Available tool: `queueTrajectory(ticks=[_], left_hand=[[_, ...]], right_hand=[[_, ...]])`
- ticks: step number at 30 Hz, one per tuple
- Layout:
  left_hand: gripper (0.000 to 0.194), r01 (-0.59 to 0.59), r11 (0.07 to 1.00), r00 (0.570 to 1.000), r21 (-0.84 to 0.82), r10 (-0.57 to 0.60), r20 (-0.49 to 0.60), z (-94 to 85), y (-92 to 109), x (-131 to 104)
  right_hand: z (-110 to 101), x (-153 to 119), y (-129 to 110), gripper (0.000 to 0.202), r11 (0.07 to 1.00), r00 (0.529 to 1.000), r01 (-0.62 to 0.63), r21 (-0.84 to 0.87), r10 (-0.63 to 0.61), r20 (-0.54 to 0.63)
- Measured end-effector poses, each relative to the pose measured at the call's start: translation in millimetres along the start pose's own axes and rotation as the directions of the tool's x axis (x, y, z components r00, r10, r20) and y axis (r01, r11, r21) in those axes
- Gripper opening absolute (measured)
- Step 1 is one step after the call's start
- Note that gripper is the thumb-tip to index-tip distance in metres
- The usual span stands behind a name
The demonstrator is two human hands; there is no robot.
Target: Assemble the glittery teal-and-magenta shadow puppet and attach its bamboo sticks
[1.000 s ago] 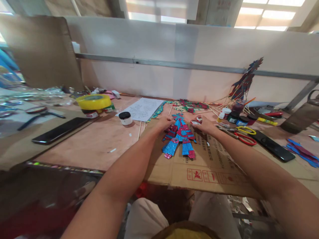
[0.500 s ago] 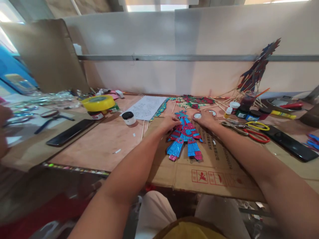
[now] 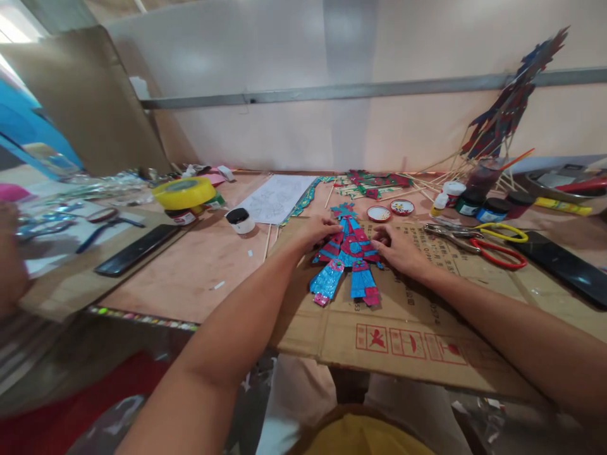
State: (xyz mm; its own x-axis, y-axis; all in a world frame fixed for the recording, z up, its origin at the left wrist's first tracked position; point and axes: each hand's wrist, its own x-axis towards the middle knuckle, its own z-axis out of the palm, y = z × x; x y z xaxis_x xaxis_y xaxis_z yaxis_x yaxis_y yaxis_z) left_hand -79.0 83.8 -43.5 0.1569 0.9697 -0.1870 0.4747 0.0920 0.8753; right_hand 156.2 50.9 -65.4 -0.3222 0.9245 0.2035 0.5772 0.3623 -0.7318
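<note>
A flat, jointed paper puppet (image 3: pixel 351 249) in bright blue and crimson lies on a cardboard sheet (image 3: pixel 303 328), its two legs toward me. My left hand (image 3: pixel 318 232) is closed at the puppet's upper left side, fingertips on its edge. On the other side, my right hand (image 3: pixel 399 248) has its thumb and fingers bent together beside the puppet's arm; whatever they may hold is too small to make out. Just beyond that hand are two round red-rimmed lids, one (image 3: pixel 379 213) with pale contents and the other (image 3: pixel 402 207) with small coloured bits.
Scissors (image 3: pixel 497 243), a black phone (image 3: pixel 564 268) and paint jars (image 3: pixel 493 210) stand at right. Behind lie painted pieces on sticks (image 3: pixel 370 183). Left are a drawing sheet (image 3: pixel 277 197), a black-capped jar (image 3: pixel 240 221), yellow tape (image 3: pixel 184 191) and another person's hand (image 3: pixel 9 246).
My right hand has come back from the lids to the puppet's right side, uncovering both lids. My left hand stays on the puppet. The camera view has tilted slightly.
</note>
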Motion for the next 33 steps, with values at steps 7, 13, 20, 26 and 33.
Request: queueTrajectory(ticks=[7, 13, 20, 26, 33], left_hand=[[0.011, 0.091, 0.991, 0.994, -0.095, -0.084, 0.069, 4.2, 1, 0], [0.014, 0.163, 0.984, 0.983, -0.067, -0.157, 0.092, 4.2, 6, -6], [0.03, 0.203, 0.908, 0.97, -0.367, -0.135, 0.202, 10.6, 2, -8], [0.04, 0.182, 0.889, 0.974, -0.419, -0.107, 0.197, 19.6, 4, -14], [0.039, 0.12, 0.862, 0.984, -0.493, -0.038, 0.172, 20.8, 9, -18]], right_hand=[[1, -2, -6, 0.034, 0.97, 0.995, -0.089, 0.227, 0.077, 0.061], [1, -3, -7, 0.04, 0.902, 0.989, -0.133, 0.411, 0.15, -0.011], [-7, -1, -11, 0.037, 0.864, 0.977, -0.194, 0.465, 0.213, 0.013], [-13, 0, -20, 0.049, 0.806, 0.912, -0.404, 0.432, 0.321, 0.255], [-16, 2, -15, 0.051, 0.779, 0.916, -0.384, 0.496, 0.252, 0.312]])
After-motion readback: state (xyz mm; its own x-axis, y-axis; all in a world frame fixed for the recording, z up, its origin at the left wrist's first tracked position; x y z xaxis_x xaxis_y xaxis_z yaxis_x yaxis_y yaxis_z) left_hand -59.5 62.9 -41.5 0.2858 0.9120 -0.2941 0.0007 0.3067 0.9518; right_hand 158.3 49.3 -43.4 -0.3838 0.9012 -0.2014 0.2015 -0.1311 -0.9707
